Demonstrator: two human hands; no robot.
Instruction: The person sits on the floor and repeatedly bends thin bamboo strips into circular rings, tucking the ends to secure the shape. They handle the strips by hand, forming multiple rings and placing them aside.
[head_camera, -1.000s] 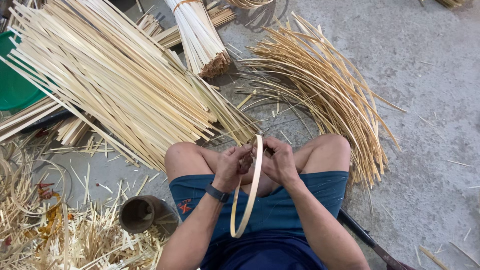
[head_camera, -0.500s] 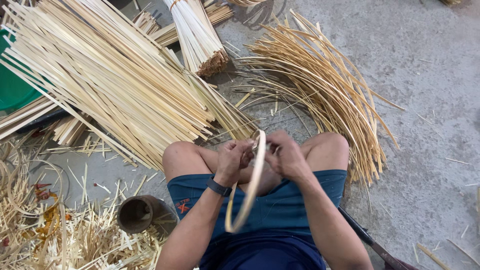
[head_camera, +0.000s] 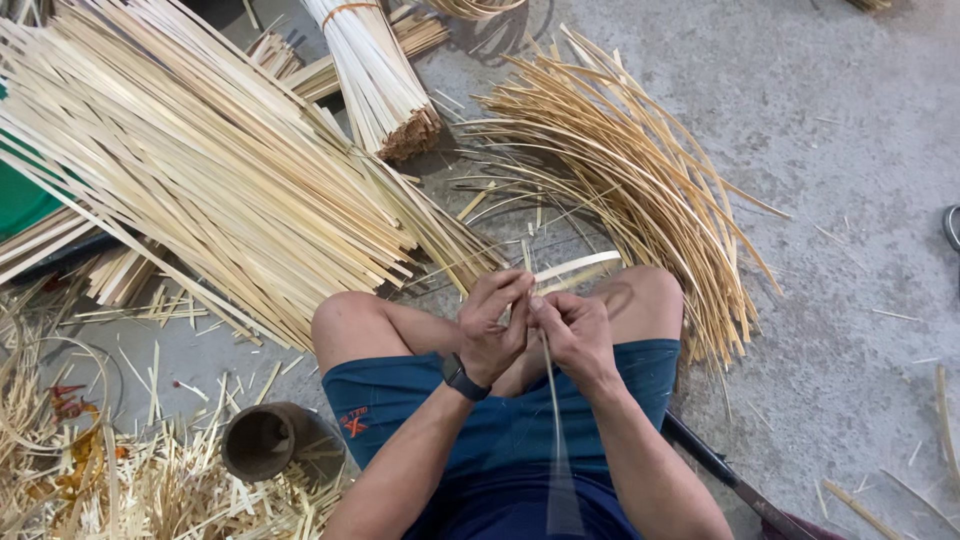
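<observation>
I sit on the concrete floor with my knees apart, in blue shorts. My left hand (head_camera: 493, 325), with a dark watch on its wrist, and my right hand (head_camera: 570, 330) are pressed together in front of my knees, both closed on a thin bent bamboo strip (head_camera: 578, 266). The pale end of the strip sticks out to the right above my fingers. A blurred length of it runs down toward my lap. A curved heap of thin bamboo slivers (head_camera: 640, 180) lies just beyond my right knee.
A wide fan of long flat bamboo strips (head_camera: 190, 170) covers the floor at left. A tied bundle of sticks (head_camera: 375, 80) lies at top centre. A short bamboo tube (head_camera: 258, 440) stands among shavings (head_camera: 90, 480) at lower left. A dark-handled tool (head_camera: 720, 470) lies by my right thigh.
The strip, held as an upright hoop between my hands a second ago, has been turned and now shows edge-on. My hands have come closer together and slightly forward.
</observation>
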